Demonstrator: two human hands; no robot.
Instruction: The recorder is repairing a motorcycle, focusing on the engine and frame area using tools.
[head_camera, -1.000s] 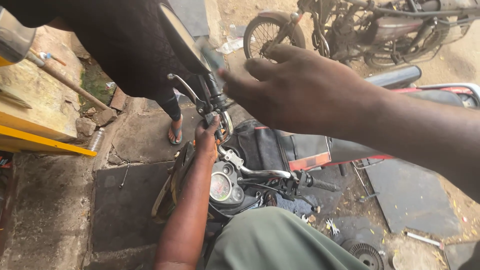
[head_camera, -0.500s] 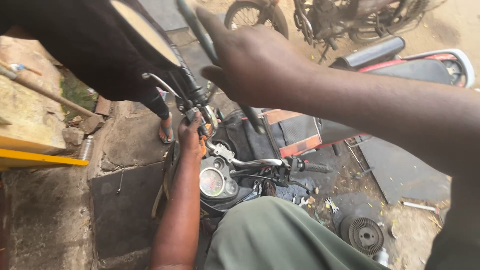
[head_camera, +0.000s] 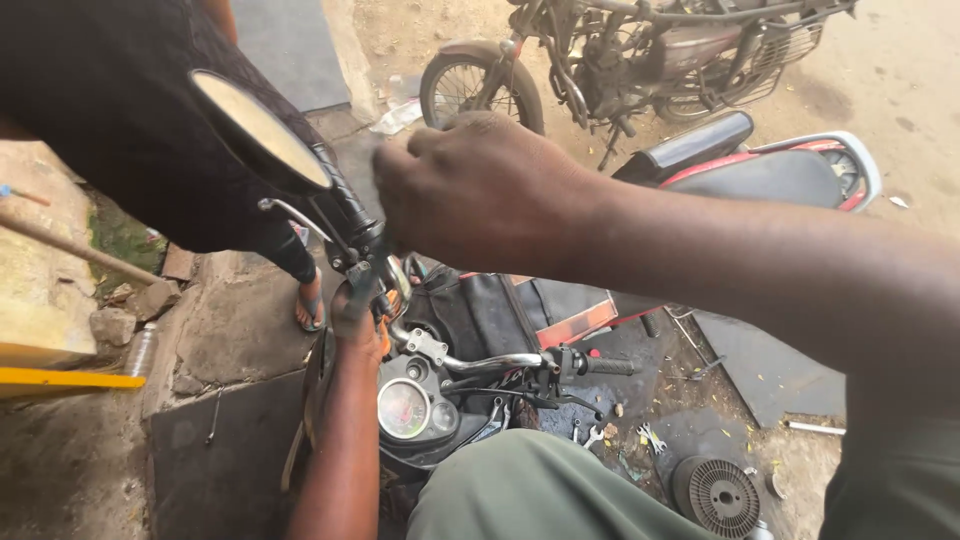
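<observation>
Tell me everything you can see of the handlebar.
The handlebar is a chromed metal tube, bent, running across the motorcycle above a round gauge. Its near end carries a black grip and black lever; the far end rises to a black grip, a silver lever and an oval mirror. The left hand clasps it below that grip; the right hand is at the grip.

- Outdoor daylight falls on a sandy dirt ground (head_camera: 900, 90), far beyond the right hand.
- A parked motorcycle (head_camera: 620, 55) stands up there.
- Cracked concrete slabs (head_camera: 230, 330) lie left of the left hand.
- A yellow beam (head_camera: 60, 380) sits at the far left edge.
</observation>
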